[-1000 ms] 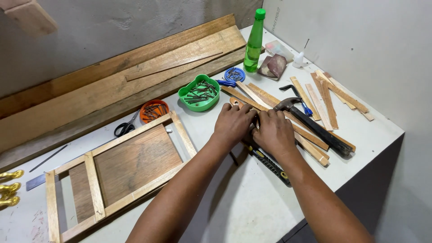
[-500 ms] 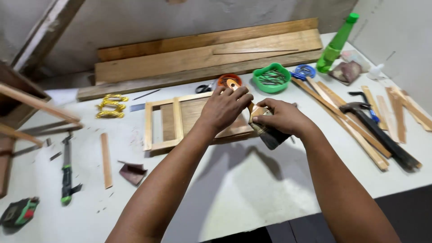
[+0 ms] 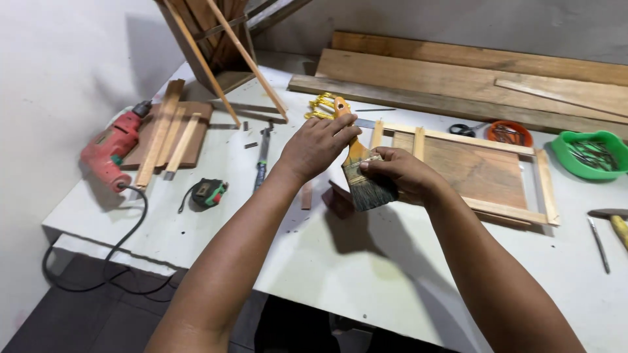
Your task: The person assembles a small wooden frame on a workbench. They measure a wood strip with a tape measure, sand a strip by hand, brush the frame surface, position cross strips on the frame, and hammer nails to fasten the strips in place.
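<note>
Paintbrush point(image 3: 362, 171) w/ orange-yellow handle & dark bristles is up off the surface point(image 3: 366, 274), held between both hands, handle tilted up & away, bristles down toward the person. Left hand point(image 3: 318, 145) grips the handle, fingers wrapped over it near the top. Right hand point(image 3: 405, 172) pinches the bristle end at the ferrule, thumb on the near face, fingers curled behind.

Just behind the right hand: wooden frame point(image 3: 468, 171) w/ a panel inside, lying flat. Beyond the left hand's fingertips: yellow clamps point(image 3: 320, 104). Below the hands, on the surface: small dark wood scrap point(image 3: 338, 199) & a thin short stick point(image 3: 307, 195). Left of the left hand: a slim dark tool point(image 3: 263, 155), then tape measure point(image 3: 209, 193) w/ green trim, then red drill point(image 3: 111, 146) w/ black cord, next to a board stacked w/ wood strips point(image 3: 169, 133).

Right of the right hand, well apart: scissors point(image 3: 463, 129), orange bowl point(image 3: 509, 133), green bowl point(image 3: 591, 154) holding nails, hammer point(image 3: 613, 221) at the edge of view. Far side: long planks point(image 3: 471, 75) along the wall.
</note>
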